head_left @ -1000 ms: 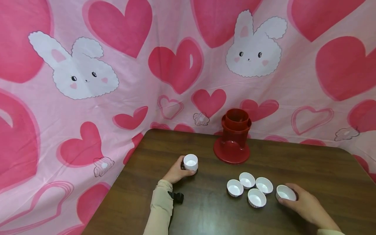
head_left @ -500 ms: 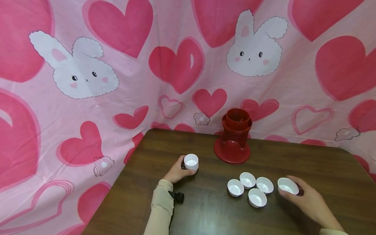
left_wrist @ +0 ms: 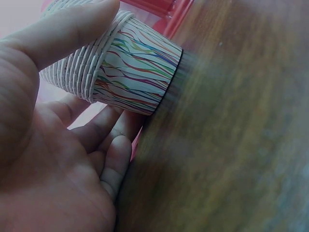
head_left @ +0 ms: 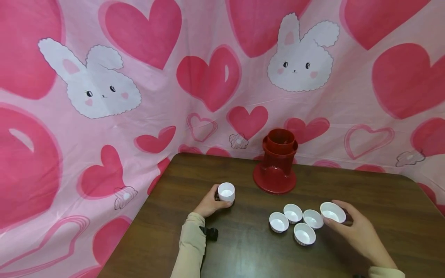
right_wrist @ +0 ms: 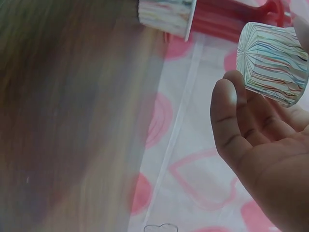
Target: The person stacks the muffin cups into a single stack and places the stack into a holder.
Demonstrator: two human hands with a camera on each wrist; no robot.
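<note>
My left hand [head_left: 208, 204] grips a stack of nested paper baking cups [head_left: 226, 192] standing on the table. The left wrist view shows the rolled rims of the stack [left_wrist: 140, 67] layered under my thumb, with colourful wavy lines on the lowest cup's side. On the right, my right hand [head_left: 362, 231] holds a single paper baking cup [head_left: 333, 213] between thumb and fingers. From the right wrist, that cup [right_wrist: 273, 63] is seen lifted, its pleated base showing. Several more white cups [head_left: 304, 234] sit mouth up in a cluster just left of it.
A red cylindrical holder [head_left: 278, 162] with a round base [head_left: 274, 185] stands at the back of the brown wooden table [head_left: 243, 251]. Behind the table hangs a pink cloth [head_left: 205, 23] printed with hearts and rabbits.
My right hand has raised its cup off the table and moved it left and away, toward the cluster. The left hand and its stack stay in place.
</note>
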